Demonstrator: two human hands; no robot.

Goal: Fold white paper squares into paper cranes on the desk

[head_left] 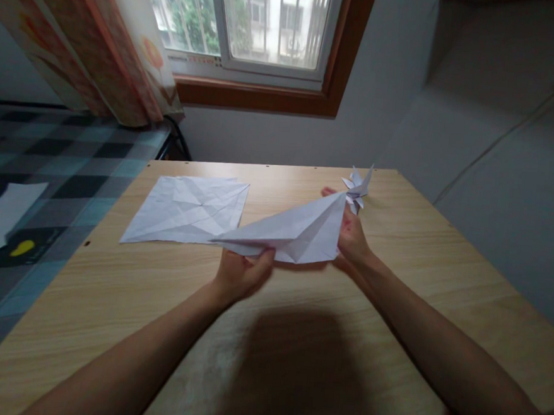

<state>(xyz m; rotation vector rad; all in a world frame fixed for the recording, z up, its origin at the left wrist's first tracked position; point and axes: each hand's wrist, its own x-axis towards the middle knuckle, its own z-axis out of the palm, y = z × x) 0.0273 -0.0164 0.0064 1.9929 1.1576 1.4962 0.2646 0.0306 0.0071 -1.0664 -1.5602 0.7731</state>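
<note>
A folded sheet of white paper [289, 230], creased and drawn to a point at its left, is held up above the table between my hands. My left hand [245, 272] grips its lower edge, thumb on top and the other fingers hidden underneath. At the right end my right hand [351, 235] is closed on the paper's edge, partly covered by it. Behind and to the left lies a flat creased sheet of white paper [191, 211]. Just beyond my right hand stands a folded paper flower [358, 186] with pointed petals.
The wooden table [419, 274] reaches back toward the wall and a barred window [275, 24]. To the left is a checked cloth surface [70, 174] bearing white paper pieces [8, 217]. A patterned curtain [94, 36] hangs beside the window.
</note>
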